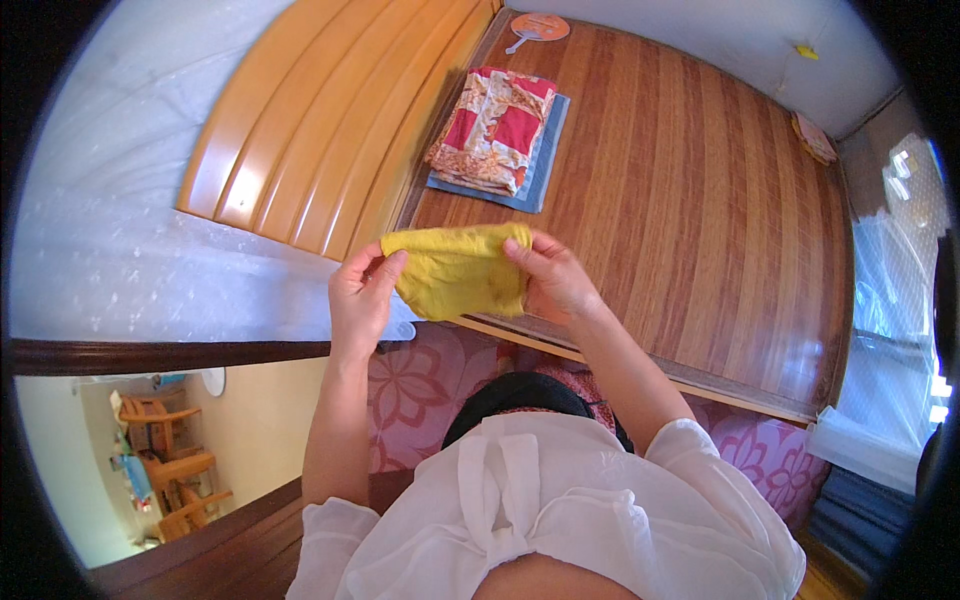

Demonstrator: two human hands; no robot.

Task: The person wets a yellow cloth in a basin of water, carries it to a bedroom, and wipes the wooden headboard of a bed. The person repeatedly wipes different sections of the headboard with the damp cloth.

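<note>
A yellow cloth [459, 274] hangs stretched between my two hands, in front of my body and over the near edge of the bed. My left hand [365, 289] pinches its upper left corner between thumb and fingers. At the upper right corner, my right hand [556, 271] grips the cloth, thumb on the near face. The cloth's top edge looks rolled or folded over, and its lower edge hangs loose. Beyond it, a folded red and white patterned fabric [495, 131] lies on a blue folded piece [552, 154] upon the striped brown bed mat [675, 187].
The slatted wooden headboard [315, 127] rises at the left of the mat. An orange hand fan [540, 27] lies in the far corner. White sheer plastic or fabric [172, 277] covers something at left. A clear plastic bin [862, 450] stands at right, and chairs [169, 457] show through the doorway.
</note>
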